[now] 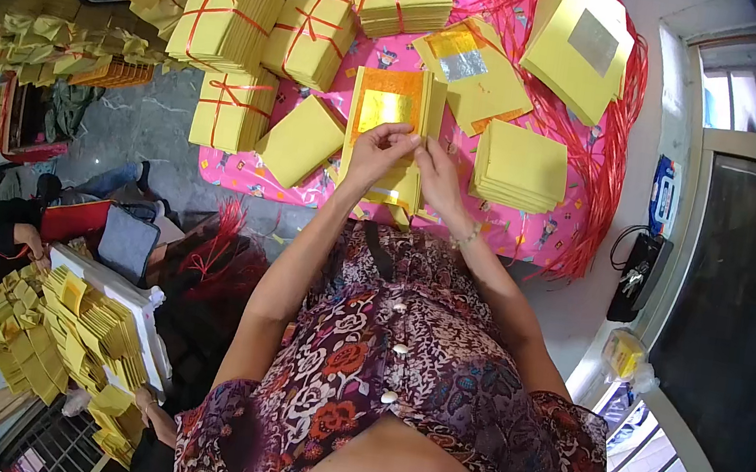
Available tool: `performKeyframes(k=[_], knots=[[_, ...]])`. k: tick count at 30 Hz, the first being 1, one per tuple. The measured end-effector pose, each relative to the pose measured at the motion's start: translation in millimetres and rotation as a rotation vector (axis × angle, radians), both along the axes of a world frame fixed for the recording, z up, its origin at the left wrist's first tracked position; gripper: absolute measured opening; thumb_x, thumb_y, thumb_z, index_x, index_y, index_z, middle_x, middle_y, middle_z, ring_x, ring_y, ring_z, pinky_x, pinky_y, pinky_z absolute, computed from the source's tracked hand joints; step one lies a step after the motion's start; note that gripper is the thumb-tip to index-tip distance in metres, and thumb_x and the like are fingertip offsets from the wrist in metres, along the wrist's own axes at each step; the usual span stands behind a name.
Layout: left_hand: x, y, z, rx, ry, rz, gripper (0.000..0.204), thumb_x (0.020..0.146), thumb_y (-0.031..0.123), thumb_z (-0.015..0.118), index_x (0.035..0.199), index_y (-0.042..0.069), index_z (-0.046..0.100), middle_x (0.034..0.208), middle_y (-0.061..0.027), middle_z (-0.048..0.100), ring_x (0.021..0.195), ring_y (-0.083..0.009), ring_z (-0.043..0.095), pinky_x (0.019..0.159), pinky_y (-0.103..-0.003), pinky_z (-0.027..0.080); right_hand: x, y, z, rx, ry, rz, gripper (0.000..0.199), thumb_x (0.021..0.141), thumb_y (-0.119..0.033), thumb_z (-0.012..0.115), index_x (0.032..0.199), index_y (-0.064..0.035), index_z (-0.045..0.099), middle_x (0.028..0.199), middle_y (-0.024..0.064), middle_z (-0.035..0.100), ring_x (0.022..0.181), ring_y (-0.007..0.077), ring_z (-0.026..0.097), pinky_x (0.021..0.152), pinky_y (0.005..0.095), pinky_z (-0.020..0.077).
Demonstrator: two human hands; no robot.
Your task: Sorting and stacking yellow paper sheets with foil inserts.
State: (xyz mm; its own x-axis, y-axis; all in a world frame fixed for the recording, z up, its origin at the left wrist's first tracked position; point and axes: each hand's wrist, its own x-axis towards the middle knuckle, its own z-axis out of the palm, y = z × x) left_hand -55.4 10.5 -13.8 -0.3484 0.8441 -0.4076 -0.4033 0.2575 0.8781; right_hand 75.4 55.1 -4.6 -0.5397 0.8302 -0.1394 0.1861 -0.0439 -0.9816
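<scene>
Both hands pinch one yellow paper stack (391, 118): left hand (378, 152) and right hand (437, 169) grasp its lower edge, gold foil square (385, 109) just beyond the fingertips.

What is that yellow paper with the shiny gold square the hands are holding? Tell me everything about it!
The yellow paper sheet looks thin, with an orange area around a shiny gold foil square in its middle. It tops a small pile of like sheets over the pink printed cloth. The left hand and the right hand both pinch its lower edge.
</scene>
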Motion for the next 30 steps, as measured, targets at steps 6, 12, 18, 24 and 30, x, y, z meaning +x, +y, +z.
performKeyframes(k=[6, 12, 18, 24, 30], knots=[[-5.4, -0.5, 1.8, 0.015, 0.092, -0.052, 0.035, 0.078, 0.015, 0.076, 0.102, 0.001, 0.056, 0.079, -0.0003, 0.061, 0.07, -0.0058, 0.056, 0.063, -0.019, 0.046, 0.8, -16.1, 12.6, 0.163, -0.133, 0.152, 0.054, 0.086, -0.018, 0.055, 0.132, 0.0028, 0.035, 0.118, 0.0245, 0.049, 0.112, 0.0386, 0.049, 0.092, 0.0424, 0.0415], [-4.6, -1.2, -2.8, 0.037, 0.049, -0.016, 0.028, 0.079, 0.012, 0.074, 0.099, 0.001, 0.058, 0.08, -0.0005, 0.062, 0.071, -0.0062, 0.057, 0.064, -0.02, 0.047, 1.6, -14.1, 7.4, 0.229, -0.137, 0.19, 0.068, 0.081, -0.021, 0.059, 0.135, 0.0079, 0.028, 0.124, 0.0249, 0.043, 0.121, 0.0379, 0.042, 0.099, 0.0425, 0.0372], [-0.9, -3.9, -7.6, 0.001, -0.004, 0.061, 0.017, 0.084, 0.01, 0.067, 0.097, -0.001, 0.065, 0.08, -0.0017, 0.066, 0.07, -0.0057, 0.058, 0.065, -0.02, 0.047, 2.1, -10.1, -6.0, -0.006, -0.04, 0.05, 0.058, 0.086, -0.021, 0.058, 0.133, 0.0046, 0.037, 0.127, 0.0214, 0.046, 0.116, 0.0297, 0.049, 0.097, 0.0365, 0.0402], [-1.1, -4.8, -12.2, -0.028, 0.087, 0.009, 0.019, 0.087, 0.012, 0.064, 0.102, 0.0, 0.065, 0.085, -0.0025, 0.067, 0.072, -0.0073, 0.061, 0.065, -0.022, 0.051, 6.5, 2.4, -15.9, -0.184, 0.028, 0.002, 0.04, 0.093, -0.019, 0.052, 0.127, 0.0029, 0.048, 0.121, 0.0152, 0.056, 0.11, 0.0216, 0.055, 0.092, 0.0298, 0.0438], [-1.1, -5.1, -13.0, -0.01, 0.103, 0.013, 0.02, 0.088, 0.014, 0.064, 0.102, 0.0, 0.066, 0.086, -0.0021, 0.067, 0.072, -0.0065, 0.06, 0.065, -0.022, 0.051, 6.8, 5.0, -9.7, -0.237, 0.022, 0.002, 0.04, 0.094, -0.02, 0.051, 0.126, 0.0026, 0.049, 0.119, 0.0146, 0.058, 0.108, 0.0203, 0.056, 0.091, 0.0293, 0.044]])
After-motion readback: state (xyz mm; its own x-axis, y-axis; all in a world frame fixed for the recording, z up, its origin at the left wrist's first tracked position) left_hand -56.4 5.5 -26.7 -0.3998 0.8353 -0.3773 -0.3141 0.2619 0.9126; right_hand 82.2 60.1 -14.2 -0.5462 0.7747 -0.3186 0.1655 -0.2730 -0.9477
